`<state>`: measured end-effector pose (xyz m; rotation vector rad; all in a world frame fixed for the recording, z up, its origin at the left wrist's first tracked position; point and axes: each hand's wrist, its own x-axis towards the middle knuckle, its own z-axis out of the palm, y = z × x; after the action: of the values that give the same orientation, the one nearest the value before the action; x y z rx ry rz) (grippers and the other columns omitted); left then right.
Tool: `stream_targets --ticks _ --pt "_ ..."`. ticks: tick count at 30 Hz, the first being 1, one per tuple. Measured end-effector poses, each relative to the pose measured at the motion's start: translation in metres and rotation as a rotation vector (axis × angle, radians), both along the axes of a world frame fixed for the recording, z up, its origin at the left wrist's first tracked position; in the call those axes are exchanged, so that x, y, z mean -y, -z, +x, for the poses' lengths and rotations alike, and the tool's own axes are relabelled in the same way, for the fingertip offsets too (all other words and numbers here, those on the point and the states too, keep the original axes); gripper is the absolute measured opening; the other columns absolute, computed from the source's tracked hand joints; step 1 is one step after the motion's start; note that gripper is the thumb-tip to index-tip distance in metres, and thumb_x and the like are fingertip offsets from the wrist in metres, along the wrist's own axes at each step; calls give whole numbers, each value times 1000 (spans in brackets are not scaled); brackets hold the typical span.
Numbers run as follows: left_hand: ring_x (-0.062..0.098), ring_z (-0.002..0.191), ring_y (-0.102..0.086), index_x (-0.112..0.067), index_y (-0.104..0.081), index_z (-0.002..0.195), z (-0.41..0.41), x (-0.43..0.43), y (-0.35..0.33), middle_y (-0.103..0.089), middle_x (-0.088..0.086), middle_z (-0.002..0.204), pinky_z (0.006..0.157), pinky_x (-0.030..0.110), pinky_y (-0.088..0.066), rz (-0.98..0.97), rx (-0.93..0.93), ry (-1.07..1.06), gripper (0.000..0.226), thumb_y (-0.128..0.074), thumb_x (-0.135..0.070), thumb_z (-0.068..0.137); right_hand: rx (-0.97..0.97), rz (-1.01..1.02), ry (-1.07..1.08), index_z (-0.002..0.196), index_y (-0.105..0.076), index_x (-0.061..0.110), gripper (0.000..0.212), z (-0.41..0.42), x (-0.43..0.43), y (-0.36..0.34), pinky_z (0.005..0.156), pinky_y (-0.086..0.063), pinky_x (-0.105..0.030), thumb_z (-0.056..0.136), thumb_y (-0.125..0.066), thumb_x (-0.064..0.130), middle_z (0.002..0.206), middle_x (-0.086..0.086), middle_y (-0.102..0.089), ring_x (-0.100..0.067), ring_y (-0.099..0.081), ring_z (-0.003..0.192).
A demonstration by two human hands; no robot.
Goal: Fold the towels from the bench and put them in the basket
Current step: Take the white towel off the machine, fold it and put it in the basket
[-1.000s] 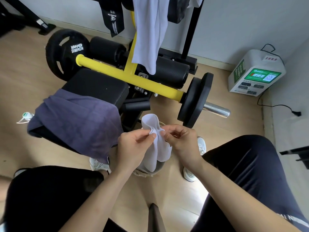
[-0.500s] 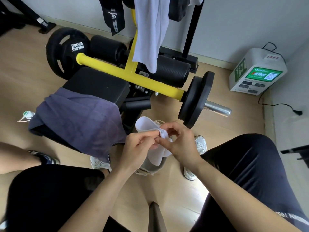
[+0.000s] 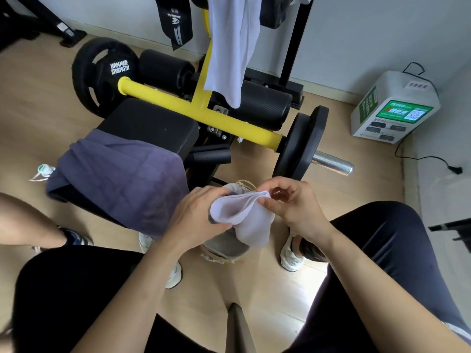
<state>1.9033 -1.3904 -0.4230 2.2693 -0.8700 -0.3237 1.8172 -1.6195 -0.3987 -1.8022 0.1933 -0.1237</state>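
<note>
We count three towels: our left hand (image 3: 196, 220) and right hand (image 3: 293, 205) pinch the small white towel (image 3: 244, 215) over the basket (image 3: 224, 248); the purple towel (image 3: 122, 179) drapes the bench (image 3: 153, 126); the hanging white towel (image 3: 229, 47).

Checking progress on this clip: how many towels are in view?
3: white towel in both hands above the basket, purple towel on the bench, white one hanging on the rack. Basket contents hidden.

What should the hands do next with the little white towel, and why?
Probably lower the white towel into the basket. Both the left hand and right hand pinch it, it already looks folded small, and it hangs right above the basket. The purple towel on the bench waits after that.
</note>
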Motion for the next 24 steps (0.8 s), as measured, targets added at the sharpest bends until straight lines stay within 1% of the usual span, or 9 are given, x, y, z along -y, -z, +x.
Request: stream_targets --ticks 2,4,7,12,15,18,20,22,24 --pt "15 97 -64 -35 -69 108 4 -2 6 -71 -16 102 76 45 -56 -75 7 -18 26 -72 -35 82 -9 -11 8 94 -73 5 9 0 6 -1 77 -56 -39 86 -75 1 90 -8 -74 -18 -68 81" --pt "12 94 -67 -25 -76 104 7 -6 11 -73 -15 98 76 44 -58 -142 -36 -75 19 -75 -27 85 -20 -24 20 93 -73 5 9 0 12 -3 77 -56 -38 86 -75 1 90 -10 -74 -20 -68 81" --pt "10 95 -71 -21 -77 105 7 -4 5 -76 -13 96 80 36 -60 -241 -198 -146 18 -78 -18 87 -22 -95 23 93 -72 9 10 1 19 -7 78 -57 -35 86 -75 2 90 -7 -74 -26 -69 83" --pt "10 91 -73 -21 -75 99 1 5 -7 -78 -8 94 76 24 -58 -476 -363 -220 29 -74 -41 77 -41 -294 -51 99 -71 19 27 0 23 -12 81 -50 -21 81 -73 0 93 3 -72 -11 -65 85" --pt "5 87 -72 -22 -75 99 -4 9 -14 -78 -8 94 71 18 -54 -480 -375 -181 32 -72 -43 76 -33 -483 -150 107 -69 20 35 1 15 -12 84 -49 -27 74 -75 14 102 6 -68 -13 -62 95" --pt "2 83 -70 -20 -75 99 -7 13 -17 -77 -6 94 69 14 -50 -479 -365 -144 33 -72 -43 75 17 -536 -215 114 -67 25 41 4 -6 -13 88 -49 -29 75 -81 27 107 18 -64 -8 -60 99" --pt "3 84 -70 -17 -76 101 -8 12 -17 -77 -4 94 70 14 -50 -482 -359 -144 30 -76 -36 78 69 -497 -223 116 -63 26 38 6 -19 -14 85 -50 -29 82 -78 25 107 19 -65 -7 -61 98" --pt "9 88 -72 -15 -75 103 -8 9 -15 -78 -3 96 72 18 -54 -509 -388 -173 25 -76 -28 82 101 -473 -242 118 -56 27 35 6 -24 -15 83 -53 -38 87 -72 21 109 12 -66 -14 -63 99" --pt "15 93 -73 -14 -75 106 -4 5 -13 -78 -1 99 77 24 -57 -540 -429 -198 29 -75 -30 82 121 -492 -271 118 -51 27 34 5 -25 -16 79 -53 -42 91 -68 18 107 8 -64 -18 -62 96"
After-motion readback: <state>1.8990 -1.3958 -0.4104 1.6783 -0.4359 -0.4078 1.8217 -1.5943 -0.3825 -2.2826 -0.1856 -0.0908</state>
